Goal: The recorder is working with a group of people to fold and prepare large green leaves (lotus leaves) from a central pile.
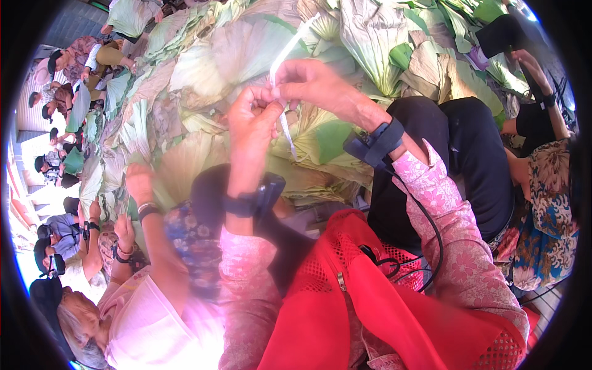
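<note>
Between the fingertips of both hands I hold a narrow white strip (293, 46), which looks like plastic tape or cord. My left hand (255, 111) pinches it from the left, with a short tail hanging down below the fingers. Thumb and fingers of my right hand (312, 85) grip it close beside, and the longer end sticks up toward the top right. The two hands touch, and the fingers hide the middle of the strip. Underneath them spreads a heap of large lotus leaves (245, 51), some pale and dry, others green.
At my left a person in a light shirt (143, 319) reaches a hand (140, 180) over the leaves. To the right sits another person in a patterned garment (548, 222). Several people handle leaves along the far left. A black cable (437, 231) runs down from my right wrist strap.
</note>
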`<state>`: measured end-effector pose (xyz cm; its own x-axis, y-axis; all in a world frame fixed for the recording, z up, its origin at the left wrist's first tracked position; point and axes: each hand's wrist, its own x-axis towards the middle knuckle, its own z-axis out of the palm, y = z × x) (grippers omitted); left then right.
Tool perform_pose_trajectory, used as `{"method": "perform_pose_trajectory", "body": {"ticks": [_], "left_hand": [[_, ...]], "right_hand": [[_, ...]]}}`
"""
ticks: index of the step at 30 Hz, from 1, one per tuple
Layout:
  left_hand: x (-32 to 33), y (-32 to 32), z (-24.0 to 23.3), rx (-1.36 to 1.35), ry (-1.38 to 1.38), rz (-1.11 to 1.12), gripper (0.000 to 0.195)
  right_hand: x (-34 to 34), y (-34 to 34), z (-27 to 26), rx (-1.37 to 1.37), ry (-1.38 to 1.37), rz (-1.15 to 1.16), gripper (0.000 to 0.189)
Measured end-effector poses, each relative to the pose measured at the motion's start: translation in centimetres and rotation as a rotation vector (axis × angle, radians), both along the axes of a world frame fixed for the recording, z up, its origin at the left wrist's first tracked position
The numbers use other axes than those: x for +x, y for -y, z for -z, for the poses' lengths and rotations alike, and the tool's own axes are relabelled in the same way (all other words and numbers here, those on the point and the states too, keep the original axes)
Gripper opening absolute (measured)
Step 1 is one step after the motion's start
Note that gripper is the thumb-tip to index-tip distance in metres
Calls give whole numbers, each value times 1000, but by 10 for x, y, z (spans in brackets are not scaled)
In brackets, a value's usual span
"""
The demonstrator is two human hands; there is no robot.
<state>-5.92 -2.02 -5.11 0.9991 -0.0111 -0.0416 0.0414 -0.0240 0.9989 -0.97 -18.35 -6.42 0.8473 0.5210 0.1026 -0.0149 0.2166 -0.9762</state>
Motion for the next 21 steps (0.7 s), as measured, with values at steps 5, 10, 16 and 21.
{"method": "perform_pose_trajectory", "body": {"ticks": [5,10,16,21], "left_hand": [[-3,3,-8,-7,-4,3,13],[-8,-12,-13,-119,-34,69,11],[-9,-14,-18,-103,-128,106,9],[-9,-19,-13,-198,-118,99,10]], "right_hand": [[1,0,2,33,29,-28,11],[-14,-6,-19,110,-70,-1,14],[-6,-2,-9,37,-29,-76,16],[-7,-3,-7,17,-140,-46,16]]}}
